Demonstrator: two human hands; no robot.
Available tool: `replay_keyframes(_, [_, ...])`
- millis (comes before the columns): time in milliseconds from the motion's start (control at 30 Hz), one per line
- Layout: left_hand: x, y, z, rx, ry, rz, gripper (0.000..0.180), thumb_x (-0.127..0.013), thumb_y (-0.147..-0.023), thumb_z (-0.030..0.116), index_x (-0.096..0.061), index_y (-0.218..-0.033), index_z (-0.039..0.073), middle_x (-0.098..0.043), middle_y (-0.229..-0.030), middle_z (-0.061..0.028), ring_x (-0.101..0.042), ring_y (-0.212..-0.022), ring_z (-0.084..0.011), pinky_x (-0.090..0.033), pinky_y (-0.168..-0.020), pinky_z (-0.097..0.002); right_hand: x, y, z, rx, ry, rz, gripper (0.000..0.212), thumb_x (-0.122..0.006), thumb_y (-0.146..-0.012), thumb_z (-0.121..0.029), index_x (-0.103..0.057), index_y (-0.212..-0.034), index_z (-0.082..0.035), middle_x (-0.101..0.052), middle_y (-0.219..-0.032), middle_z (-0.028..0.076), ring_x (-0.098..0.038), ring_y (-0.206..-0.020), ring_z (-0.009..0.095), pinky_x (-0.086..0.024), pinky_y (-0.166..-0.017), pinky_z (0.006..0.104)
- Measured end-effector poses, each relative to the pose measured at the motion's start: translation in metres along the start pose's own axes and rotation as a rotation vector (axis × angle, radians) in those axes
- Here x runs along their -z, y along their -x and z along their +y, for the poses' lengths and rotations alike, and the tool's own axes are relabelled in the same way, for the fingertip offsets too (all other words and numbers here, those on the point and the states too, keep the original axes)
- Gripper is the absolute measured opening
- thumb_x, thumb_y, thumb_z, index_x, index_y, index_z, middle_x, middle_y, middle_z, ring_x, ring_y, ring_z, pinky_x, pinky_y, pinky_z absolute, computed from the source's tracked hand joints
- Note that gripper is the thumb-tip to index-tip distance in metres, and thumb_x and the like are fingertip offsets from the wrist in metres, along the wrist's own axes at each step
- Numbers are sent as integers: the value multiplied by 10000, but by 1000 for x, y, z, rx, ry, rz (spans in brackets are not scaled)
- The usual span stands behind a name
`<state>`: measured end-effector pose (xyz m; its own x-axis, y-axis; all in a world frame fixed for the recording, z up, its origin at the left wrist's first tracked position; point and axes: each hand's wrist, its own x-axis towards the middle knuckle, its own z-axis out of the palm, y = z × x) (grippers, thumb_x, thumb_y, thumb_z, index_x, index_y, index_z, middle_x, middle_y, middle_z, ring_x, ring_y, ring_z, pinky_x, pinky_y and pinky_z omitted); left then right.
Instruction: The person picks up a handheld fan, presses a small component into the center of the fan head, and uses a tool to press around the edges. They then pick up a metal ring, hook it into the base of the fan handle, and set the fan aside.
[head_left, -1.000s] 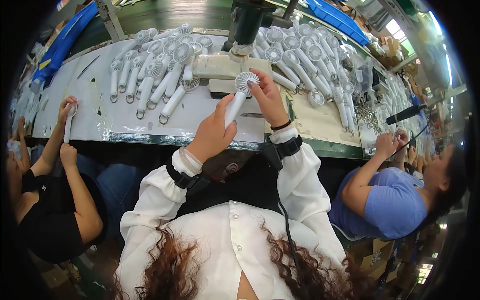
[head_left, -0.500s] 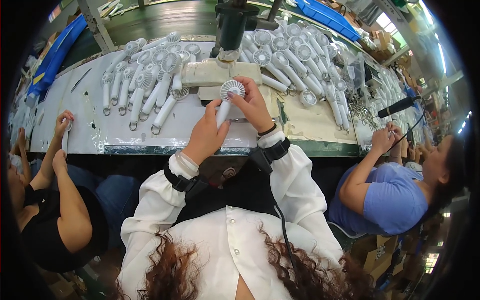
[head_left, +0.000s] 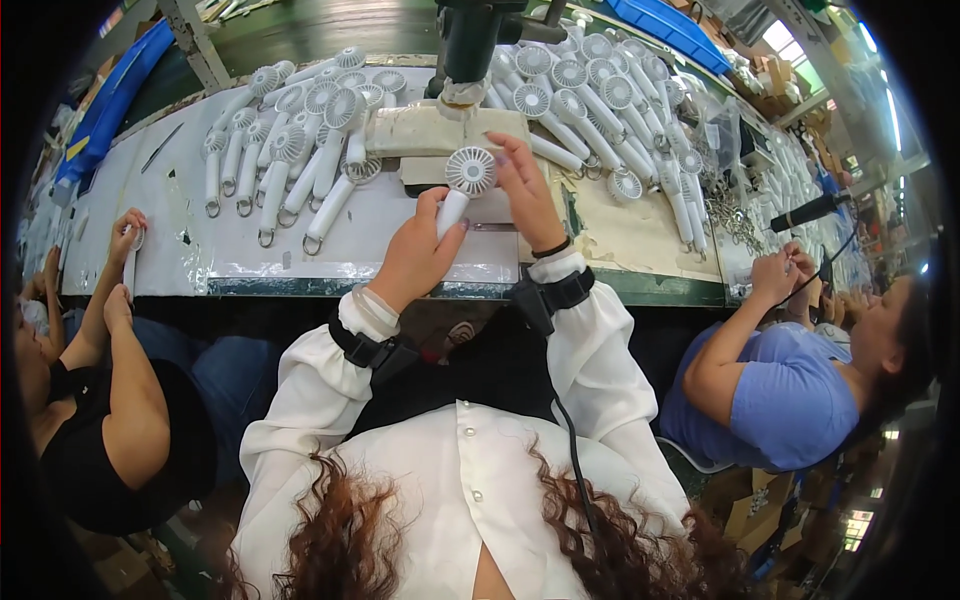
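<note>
Left hand [head_left: 415,255] grips our white fan's [head_left: 466,180] handle, right hand [head_left: 525,190] pinches its head; a loose pinch could drop it onto the tabletop [head_left: 230,260].

Both forearms reach forward; left hand [head_left: 415,255] closed in a grip; right hand [head_left: 528,190] raised, fingers curled.

White fan piles [head_left: 300,140] on workbench [head_left: 200,250]; blue bins [head_left: 680,30]; seated co-workers either side.

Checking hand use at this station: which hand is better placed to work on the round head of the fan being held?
Probably the right hand: its fingers already lie against the fan at its round head, while the left hand grips the handle below and steadies it.
</note>
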<state>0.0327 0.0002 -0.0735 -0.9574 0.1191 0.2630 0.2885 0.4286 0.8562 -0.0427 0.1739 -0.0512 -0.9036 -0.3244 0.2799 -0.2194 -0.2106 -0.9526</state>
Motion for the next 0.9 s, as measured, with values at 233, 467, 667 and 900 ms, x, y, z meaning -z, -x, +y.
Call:
replay_keyframes(233, [12,-1,1,237,518,-98,289,-508,-977,220,-454,-1185,27,-597,-861,-86,-564,-667,-164,-485,-584,-292,43,21,-16,-26,250,153,277,-599,-938,-143,-565,-1186,-23,-631,-1037,39,-583,-997,113,-478,-828,261])
replay_keyframes(467, [27,2,-8,382,1070,-249,278,-406,-1025,245,-478,-1173,22,-568,-860,-56,-497,-625,-90,-452,-537,-235,50,59,-25,164,1075,-192,219,-686,-853,-143,-645,-1028,-19,-643,-978,71,-606,-930,217,-479,-787,326])
replay_keyframes(667, [32,8,-13,333,1120,-322,373,-364,-1038,306,-477,-1226,4,-559,-878,-53,-507,-673,-93,-464,-553,-229,37,58,-8,344,1335,-158,219,-691,-826,-117,-619,-1011,-23,-628,-942,105,-582,-862,313,-471,-745,360])
replay_keyframes(900, [23,10,-12,463,1347,-293,411,-365,-1044,320,-450,-1277,-7,-549,-979,-60,-529,-802,-126,-506,-662,-252,18,70,-6,133,888,209,156,-657,-872,-80,-605,-1009,-26,-617,-867,50,-586,-746,199,-455,-680,283])
